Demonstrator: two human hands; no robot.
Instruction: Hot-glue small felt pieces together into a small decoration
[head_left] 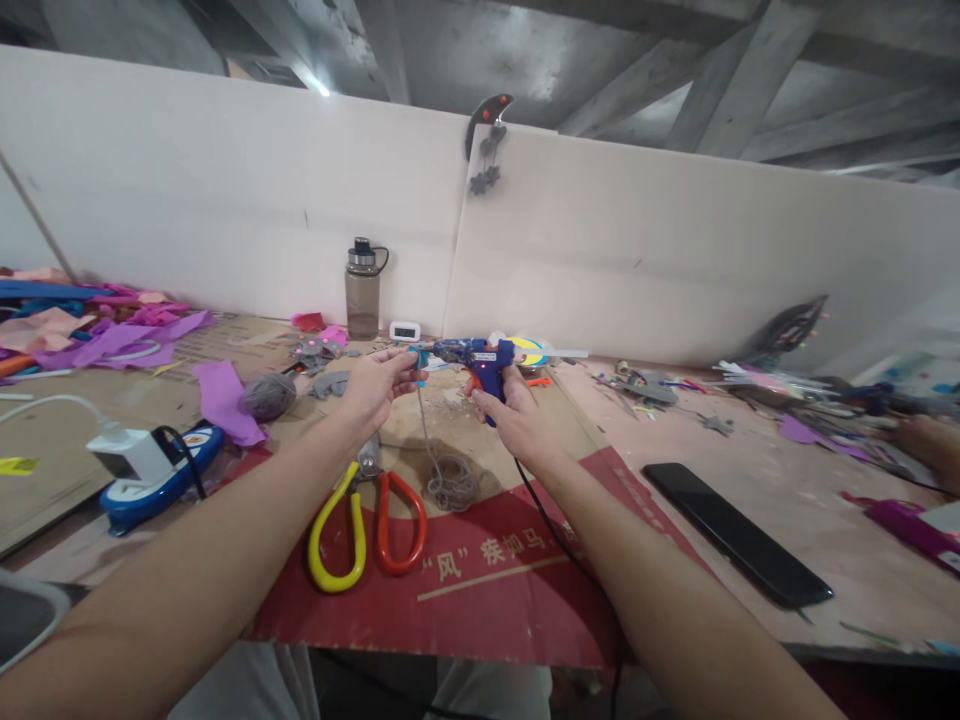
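Note:
My right hand [517, 415] is wrapped around the handle of a blue hot glue gun [491, 368], with a pale glue stick [559, 353] poking out of its back. The gun's nozzle points left, close to the fingertips of my left hand [381, 385]. Those fingers pinch a small blue piece [422, 357] from which grey yarn [425, 430] hangs; its exact shape is too small to make out. Below, the yarn runs down to a loose coil [452, 484] on the board. Scissors [365, 525] with yellow and red handles lie in front of my left hand.
A water bottle [363, 292] and a small white clock [405, 331] stand by the partition [225, 190]. On the left are a power strip [161, 485], a yarn ball [268, 396] and felt scraps [150, 340]. A black phone [735, 535] lies right; another person's hand [930, 450] is beyond.

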